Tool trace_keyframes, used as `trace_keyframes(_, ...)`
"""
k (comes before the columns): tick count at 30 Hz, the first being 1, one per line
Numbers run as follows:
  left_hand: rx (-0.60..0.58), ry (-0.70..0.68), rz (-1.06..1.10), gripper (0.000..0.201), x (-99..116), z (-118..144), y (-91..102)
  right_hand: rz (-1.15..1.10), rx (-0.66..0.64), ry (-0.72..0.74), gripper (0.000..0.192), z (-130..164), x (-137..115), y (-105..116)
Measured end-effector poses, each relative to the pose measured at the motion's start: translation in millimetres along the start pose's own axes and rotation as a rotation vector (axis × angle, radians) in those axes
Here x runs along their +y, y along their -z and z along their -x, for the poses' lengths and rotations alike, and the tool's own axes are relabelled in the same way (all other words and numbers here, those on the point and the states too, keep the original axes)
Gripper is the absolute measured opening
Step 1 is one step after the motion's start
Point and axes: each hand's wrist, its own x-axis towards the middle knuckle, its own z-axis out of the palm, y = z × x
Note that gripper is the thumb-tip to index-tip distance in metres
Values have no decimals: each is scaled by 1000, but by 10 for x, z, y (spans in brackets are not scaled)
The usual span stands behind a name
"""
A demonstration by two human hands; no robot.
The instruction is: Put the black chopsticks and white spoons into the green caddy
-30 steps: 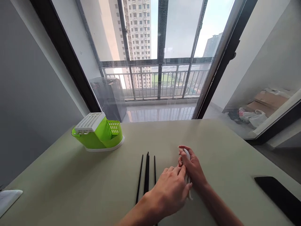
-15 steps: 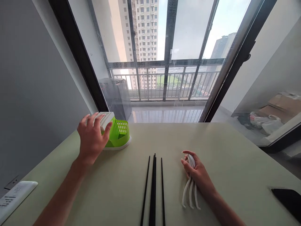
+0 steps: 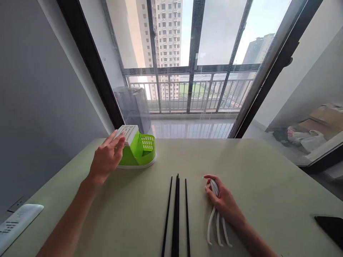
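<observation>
My left hand (image 3: 106,157) lies against the left side and white top of a green cutlery holder (image 3: 128,156) at the table's far left. Its fingers are stretched out, with the thumb apart from them; the fingertips are partly hidden. The holder stands upright, its slotted white lid facing up and a perforated green basket on its right. On the right, my right hand (image 3: 225,201) is closed around a bundle of white spoons (image 3: 214,187). Their curved handles hang out below the palm, and the fingers hide part of the bundle.
Several black chopsticks (image 3: 175,214) lie lengthwise on the pale green table (image 3: 134,207) between my hands. A white power strip (image 3: 20,225) is at the left edge, and a black flat object (image 3: 331,228) at the right. Glass doors stand beyond the far edge.
The cutlery holder has shifted slightly to the right, with my left hand moving along and its fingers flattening at the side. My right hand still holds the spoons, a little more tilted.
</observation>
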Motion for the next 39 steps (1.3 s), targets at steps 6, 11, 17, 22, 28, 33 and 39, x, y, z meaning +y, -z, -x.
trace_keyframes(6, -55, -46, -23, 53, 313, 18, -123, 15, -53, 23, 32, -12, 16, 14)
trace_keyframes(11, -123, -150, -36, 52, 655, 25, -288, 19, -51, 30, 32, -24, 12, 21)
trace_keyframes(17, -141, -219, 1, 51, 1147, -5, -475, 0, -84, 25, 31, -25, 19, 27)
trace_keyframes(22, -187, -284, 9, 52, 1563, 10, -595, 21, -78, 37, 30, -25, 13, 37)
trace_keyframes(28, -227, -335, 12, 50, 1914, 74, -669, 8, -70, 75, 29, -31, -23, 27)
trace_keyframes(33, -282, -367, 103, 49, 2040, 69, -674, 60, -39, 115, 28, -28, -29, 35)
trace_keyframes(39, -253, -405, 320, 48, 1971, 189, -711, 109, -40, 169, 31, -7, -49, 46)
